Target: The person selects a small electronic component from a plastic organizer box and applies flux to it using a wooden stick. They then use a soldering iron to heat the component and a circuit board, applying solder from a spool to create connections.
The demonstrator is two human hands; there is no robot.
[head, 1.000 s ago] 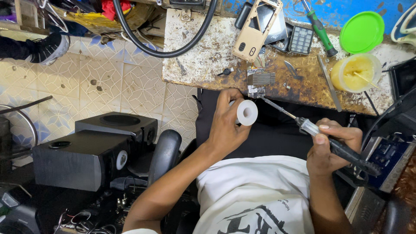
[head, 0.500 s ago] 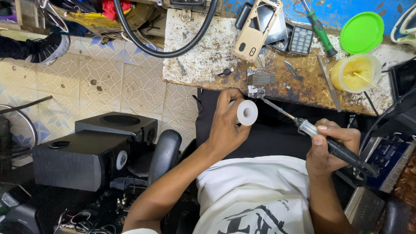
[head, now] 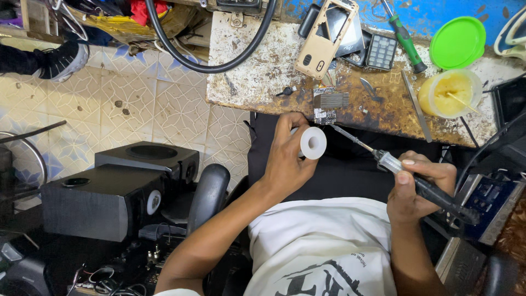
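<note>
Spool: small white round plastic solder spool [head: 313, 143], hollow centre, pinched in left hand [head: 287, 159].
Iron: black-handled soldering iron [head: 416, 183], thin metal tip, gripped by right hand [head: 413, 189].
Tip: at small circuit board [head: 327, 107].

Worn, stained table [head: 257, 77]. On it: gold phone frame [head: 325, 38], small circuit board [head: 327, 105] at the near edge, green-handled screwdriver [head: 404, 37], green lid [head: 458, 41], yellow tub [head: 450, 93], keypad part [head: 381, 51], metal strip [head: 416, 105]. Tiled floor [head: 109, 104] beside, carrying two black speakers [head: 118, 189].

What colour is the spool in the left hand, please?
White, seen in the head view: spool, left hand.
</note>
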